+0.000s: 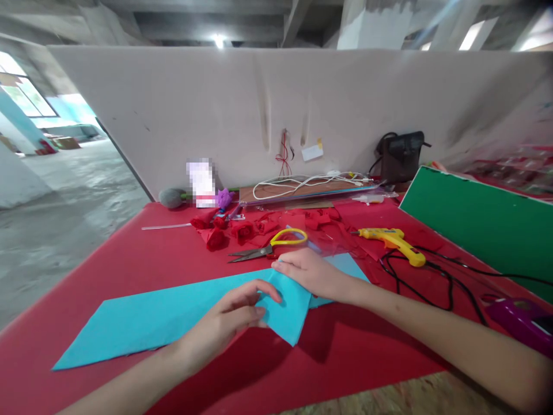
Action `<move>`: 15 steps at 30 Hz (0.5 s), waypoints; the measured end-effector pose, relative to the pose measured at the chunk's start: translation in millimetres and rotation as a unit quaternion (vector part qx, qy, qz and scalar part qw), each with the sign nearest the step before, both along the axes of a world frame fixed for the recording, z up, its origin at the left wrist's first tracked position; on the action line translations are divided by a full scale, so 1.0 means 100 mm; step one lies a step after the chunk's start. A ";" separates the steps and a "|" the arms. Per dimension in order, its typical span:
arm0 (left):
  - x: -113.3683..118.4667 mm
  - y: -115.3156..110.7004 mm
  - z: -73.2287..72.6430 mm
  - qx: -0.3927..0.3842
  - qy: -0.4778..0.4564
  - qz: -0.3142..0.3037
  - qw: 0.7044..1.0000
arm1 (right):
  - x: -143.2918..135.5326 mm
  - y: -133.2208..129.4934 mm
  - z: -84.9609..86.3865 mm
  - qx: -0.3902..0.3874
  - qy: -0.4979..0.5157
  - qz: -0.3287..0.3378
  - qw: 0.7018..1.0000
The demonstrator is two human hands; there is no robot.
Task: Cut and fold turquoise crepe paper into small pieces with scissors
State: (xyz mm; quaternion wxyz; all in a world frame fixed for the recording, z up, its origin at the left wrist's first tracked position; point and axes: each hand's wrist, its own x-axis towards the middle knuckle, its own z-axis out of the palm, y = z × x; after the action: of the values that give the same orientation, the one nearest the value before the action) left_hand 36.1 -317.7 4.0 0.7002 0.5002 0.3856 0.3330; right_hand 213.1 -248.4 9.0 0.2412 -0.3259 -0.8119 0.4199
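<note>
A small folded piece of light-blue paper [288, 308] is between my two hands, raised a little off the table. My right hand [309, 274] grips its upper edge, with the thumb and fingers closed on it. On the paper's left side is my left hand [231, 311], its index finger curled over the front and its thumb lower at the edge. Under and behind them a long light-blue paper strip [147, 320] lies flat across the table. Scissors with yellow handles [270, 249] rest just behind my right hand, blades pointing left.
Several red paper roses [213, 238] lie on the red-covered table [108, 397]. A yellow glue gun [395, 239] with a black cord is at right, near a green board [479, 230] and a purple device [521, 323]. A white cable [298, 187] and dark bag [401, 155] sit at the back.
</note>
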 end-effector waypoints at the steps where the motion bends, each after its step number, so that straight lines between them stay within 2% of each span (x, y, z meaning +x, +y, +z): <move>1: 0.00 0.03 0.03 0.004 0.033 -0.014 0.999 | -0.01 -0.01 0.01 0.000 -0.008 0.003 1.000; 5: 0.04 0.13 0.06 0.026 0.151 -0.051 0.987 | -0.09 -0.08 0.04 0.029 -0.045 0.002 0.999; 8: 0.02 0.15 0.02 -0.007 0.139 -0.070 0.988 | -0.09 0.01 0.03 0.073 -0.053 -0.015 0.996; 12: -0.13 0.13 -0.07 -0.051 0.104 -0.137 0.984 | -0.02 0.51 0.03 0.116 -0.068 -0.068 0.989; 15: -0.23 0.08 -0.12 -0.004 0.125 -0.140 0.982 | -0.07 1.02 0.05 0.140 -0.106 -0.079 0.981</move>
State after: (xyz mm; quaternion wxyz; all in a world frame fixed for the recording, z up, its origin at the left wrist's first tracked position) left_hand 12.9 -309.3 -7.6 0.6884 0.5837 0.3977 0.1651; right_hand 206.1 -146.3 13.7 0.2296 -0.3949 -0.8552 0.2448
